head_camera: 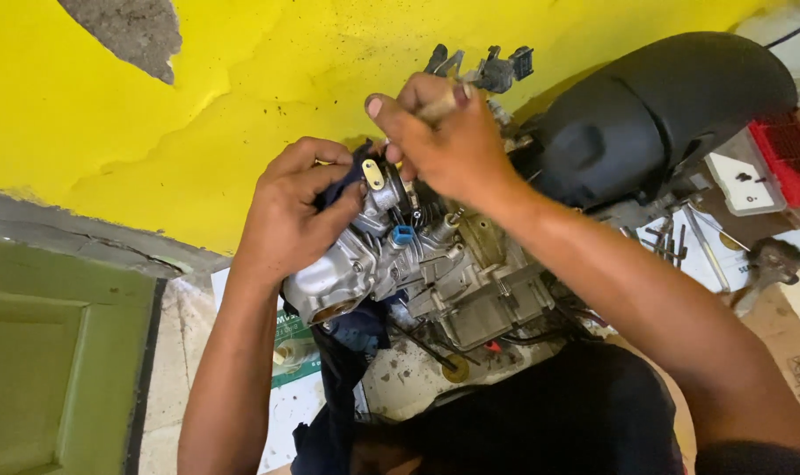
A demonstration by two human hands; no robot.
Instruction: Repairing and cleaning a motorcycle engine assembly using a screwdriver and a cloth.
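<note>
Cast-metal engine (ribbed) | left hand grips dark cloth | right hand pinches, seemingly, a thin tool

**Both Hands Raised and Closed, Forearms Converging**

The left hand was held with its back toward the camera, the fingers curled inward and the thumb pressed forward. The left forearm was extended upward from the lower edge of the view. The right hand was positioned just above and beside the left, its fingers pinched together and the thumb raised. The right forearm was stretched diagonally in from the lower right, bare to the sleeve.
</note>
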